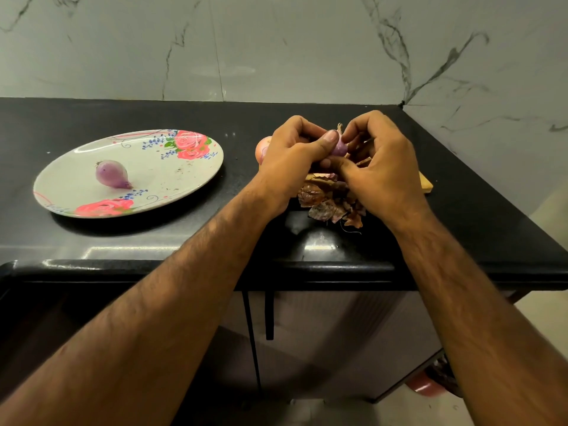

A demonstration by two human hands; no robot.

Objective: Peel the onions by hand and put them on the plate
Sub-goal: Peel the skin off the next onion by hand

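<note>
Small onion [339,148] held b/w both hands just above the skin pile [325,204], well right of the plate [159,182]: my left hand [289,161] curls round the bulb, thumb on its side; my right hand [378,161] pinches by the dry tip. Light, firm, prob slick once bare, skin papery, so I'd grip the belly and peel from the tip. Long axis approx upright, tip up and away from me.
</note>
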